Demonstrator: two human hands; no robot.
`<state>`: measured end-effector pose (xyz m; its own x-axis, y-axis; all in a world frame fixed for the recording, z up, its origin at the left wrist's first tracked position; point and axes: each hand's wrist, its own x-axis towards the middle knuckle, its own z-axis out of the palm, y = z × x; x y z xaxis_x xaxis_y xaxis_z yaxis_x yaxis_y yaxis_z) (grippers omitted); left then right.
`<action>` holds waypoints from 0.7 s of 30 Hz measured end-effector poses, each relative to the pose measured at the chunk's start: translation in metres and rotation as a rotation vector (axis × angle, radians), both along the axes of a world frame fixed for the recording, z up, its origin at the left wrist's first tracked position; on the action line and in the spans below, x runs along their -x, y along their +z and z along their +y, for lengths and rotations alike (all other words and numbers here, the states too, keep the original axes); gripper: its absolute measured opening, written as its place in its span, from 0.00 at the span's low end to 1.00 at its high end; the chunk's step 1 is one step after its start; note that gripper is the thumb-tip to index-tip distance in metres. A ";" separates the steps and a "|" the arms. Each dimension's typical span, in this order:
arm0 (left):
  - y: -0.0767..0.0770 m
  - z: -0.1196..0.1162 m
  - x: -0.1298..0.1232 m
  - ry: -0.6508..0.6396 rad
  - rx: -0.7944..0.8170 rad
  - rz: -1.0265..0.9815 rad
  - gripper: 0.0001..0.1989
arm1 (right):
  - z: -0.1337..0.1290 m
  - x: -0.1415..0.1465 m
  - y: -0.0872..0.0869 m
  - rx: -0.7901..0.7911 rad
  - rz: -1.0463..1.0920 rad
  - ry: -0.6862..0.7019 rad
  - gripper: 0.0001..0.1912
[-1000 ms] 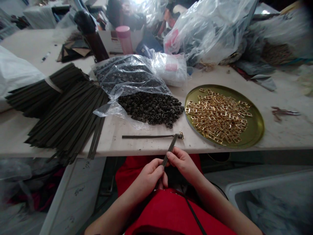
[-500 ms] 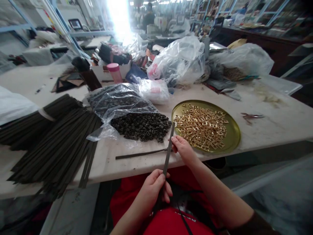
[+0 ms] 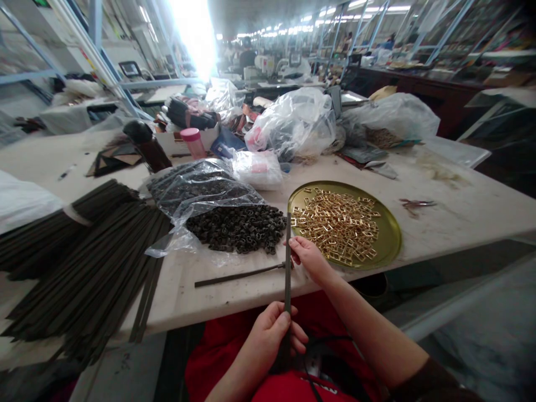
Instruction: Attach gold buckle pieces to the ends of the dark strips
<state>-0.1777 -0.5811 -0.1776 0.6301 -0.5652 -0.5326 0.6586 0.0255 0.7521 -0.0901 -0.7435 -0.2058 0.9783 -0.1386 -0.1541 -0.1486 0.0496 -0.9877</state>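
Note:
A dark flat strap (image 3: 288,285) runs nearly upright between my two hands, just off the table's front edge. My left hand (image 3: 274,332) pinches its lower part between thumb and fingers. Higher up, my right hand (image 3: 307,258) grips the same strap near its upper end, close to the round brass-coloured tray (image 3: 391,251). Heaped on that tray are gold rectangular buckles (image 3: 343,223). Small dark loops (image 3: 238,228) spill from a clear plastic bag (image 3: 205,181) left of the strap. Another dark strap (image 3: 238,276) lies on the table, its right end partly hidden behind the held one.
A large bundle of dark straps (image 3: 92,279) overhangs the table's left front edge. Pliers (image 3: 419,203) lie at the right. Behind are a pink-lidded jar (image 3: 193,142), a dark bottle (image 3: 146,146) and crumpled plastic bags (image 3: 293,123). A person (image 3: 247,56) is far back.
The held strap has swung from a rightward lean to nearly upright. Both hands keep hold of it. The whole view has shifted slightly, with the table lower in the picture.

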 end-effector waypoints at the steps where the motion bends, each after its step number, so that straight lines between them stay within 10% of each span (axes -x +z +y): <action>1: -0.002 0.000 0.001 -0.003 0.003 0.007 0.21 | 0.000 -0.001 0.000 0.002 -0.004 0.001 0.18; 21: 0.022 0.013 0.008 -0.023 0.133 0.271 0.25 | -0.004 -0.003 -0.002 0.027 -0.023 -0.033 0.19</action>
<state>-0.1859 -0.5680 -0.1552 0.4611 -0.6539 -0.5998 0.8365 0.0949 0.5396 -0.0869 -0.7471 -0.2074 0.9763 -0.1746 -0.1277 -0.1248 0.0272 -0.9918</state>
